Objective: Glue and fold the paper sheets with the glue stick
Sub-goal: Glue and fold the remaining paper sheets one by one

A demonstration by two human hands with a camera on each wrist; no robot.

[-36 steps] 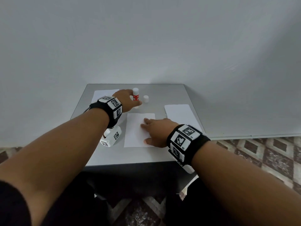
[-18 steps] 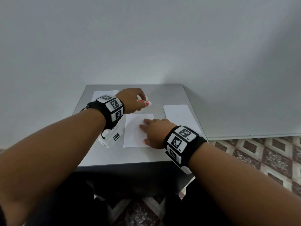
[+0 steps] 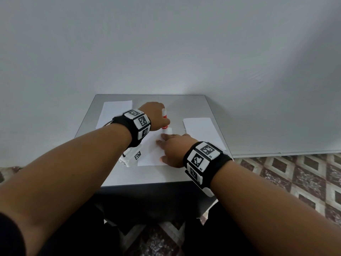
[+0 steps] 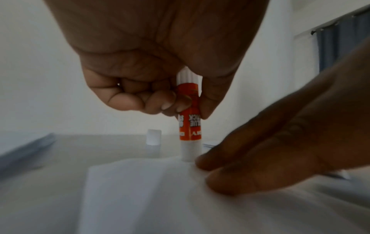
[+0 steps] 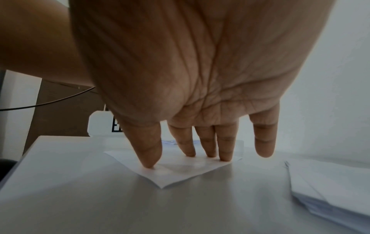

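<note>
My left hand (image 3: 156, 117) grips a red-and-white glue stick (image 3: 165, 120) (image 4: 190, 120) upside down, its open end touching the far edge of the white paper sheet (image 3: 151, 154) (image 4: 140, 182) in the middle of the grey table (image 3: 193, 106). My right hand (image 3: 175, 150) lies flat on that sheet, fingers straight, pressing it down (image 5: 190, 167). In the left wrist view the right hand's fingertips (image 4: 226, 174) rest right beside the stick's tip. The white cap (image 4: 153, 137) stands on the table behind the stick.
A paper stack (image 3: 201, 130) (image 5: 330, 186) lies at the right of the table, another sheet (image 3: 115, 111) at the far left. A white tagged block (image 3: 132, 157) sits left of the middle sheet. A wall rises behind the table; patterned floor lies to the right.
My left hand lifted the glue stick from its place by the cap, turned it over and brought its tip down onto the sheet's far edge. The right hand stayed pressed on the sheet.
</note>
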